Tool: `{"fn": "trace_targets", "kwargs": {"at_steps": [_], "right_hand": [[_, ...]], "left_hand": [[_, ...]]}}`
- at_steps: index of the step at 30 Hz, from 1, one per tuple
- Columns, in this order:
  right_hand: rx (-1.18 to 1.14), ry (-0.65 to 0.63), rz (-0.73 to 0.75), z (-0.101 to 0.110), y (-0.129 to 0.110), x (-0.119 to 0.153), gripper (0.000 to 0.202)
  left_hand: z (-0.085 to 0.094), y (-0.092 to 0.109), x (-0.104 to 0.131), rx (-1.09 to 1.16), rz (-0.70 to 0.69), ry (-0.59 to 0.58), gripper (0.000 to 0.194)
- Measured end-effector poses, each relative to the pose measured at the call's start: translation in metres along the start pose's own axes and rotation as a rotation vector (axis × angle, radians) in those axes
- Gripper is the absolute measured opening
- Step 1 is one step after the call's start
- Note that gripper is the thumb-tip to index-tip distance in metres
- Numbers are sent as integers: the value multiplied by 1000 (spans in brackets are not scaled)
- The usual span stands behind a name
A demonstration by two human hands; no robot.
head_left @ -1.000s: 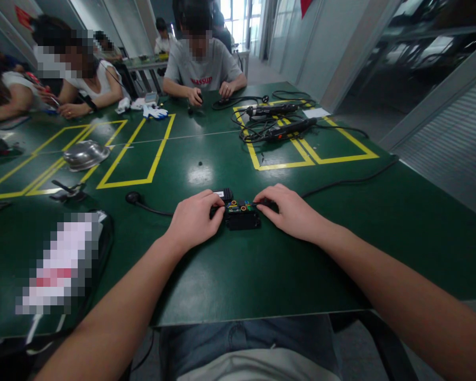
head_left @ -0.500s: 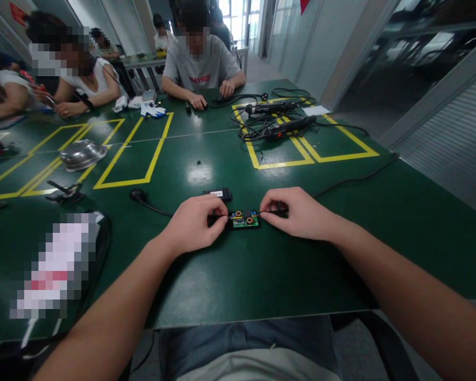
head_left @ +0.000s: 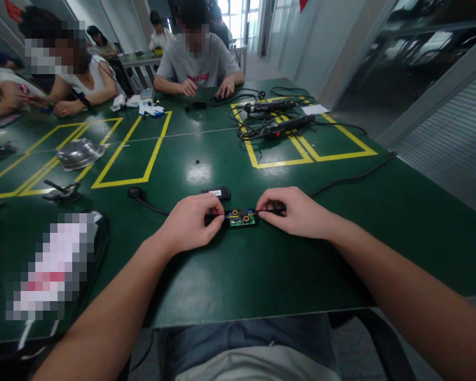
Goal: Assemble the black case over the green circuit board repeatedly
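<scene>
A small green circuit board (head_left: pixel 241 218) with two copper-coloured coils lies in a dark casing on the green table. At its left end my left hand (head_left: pixel 194 222) pinches a black cable (head_left: pixel 153 208), which runs left to a round black plug (head_left: pixel 135 193). My right hand (head_left: pixel 291 214) pinches another black cable (head_left: pixel 341 181) at the board's right end; it trails off to the upper right. Just behind the board rests a black ribbed cover (head_left: pixel 218 193) with a white label. The fingertips partly hide the wire ends.
Black corded tools (head_left: pixel 289 126) lie in yellow-taped areas at the back right. A metal bowl (head_left: pixel 80 154), a black clamp-like object (head_left: pixel 63 191) and a blurred-out pale object (head_left: pixel 55 259) are on the left. A person (head_left: pixel 200 63) sits opposite; others sit at left.
The view has shifted slightly. My hands keep their pinches beside the board. The person opposite has lifted one hand off a small dark object on the table.
</scene>
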State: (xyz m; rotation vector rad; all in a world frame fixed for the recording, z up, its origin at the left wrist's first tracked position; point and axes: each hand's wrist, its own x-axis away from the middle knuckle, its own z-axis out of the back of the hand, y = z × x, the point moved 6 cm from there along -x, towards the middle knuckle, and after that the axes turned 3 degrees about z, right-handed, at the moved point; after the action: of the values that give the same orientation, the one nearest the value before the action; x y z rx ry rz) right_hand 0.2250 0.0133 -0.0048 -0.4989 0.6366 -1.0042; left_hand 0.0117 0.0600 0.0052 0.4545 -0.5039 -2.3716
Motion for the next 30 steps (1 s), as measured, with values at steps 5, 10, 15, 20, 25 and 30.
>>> {"fn": "trace_targets", "kwargs": {"at_steps": [5,10,15,20,25,30], "right_hand": [[11,-1,-6,0,1,0,9],[10,2,-6,0,1,0,9],[8,-9,-22,0,0,0,8],[11,-18,-16,-2,1,0,8],[9,-18,-16,-3,4,1,9],[16,-42,-20,-4,5,0,8]], "left_hand": [[0,-1,0,15,-5,-6,10],[2,0,1,15,-5,11,10],[3,0,1,10,0,6,10],[2,-1,0,15,2,-1,9],[-1,-2,0,5,3,-19,9],[-4,-3,1,7,10,-44,8]]}}
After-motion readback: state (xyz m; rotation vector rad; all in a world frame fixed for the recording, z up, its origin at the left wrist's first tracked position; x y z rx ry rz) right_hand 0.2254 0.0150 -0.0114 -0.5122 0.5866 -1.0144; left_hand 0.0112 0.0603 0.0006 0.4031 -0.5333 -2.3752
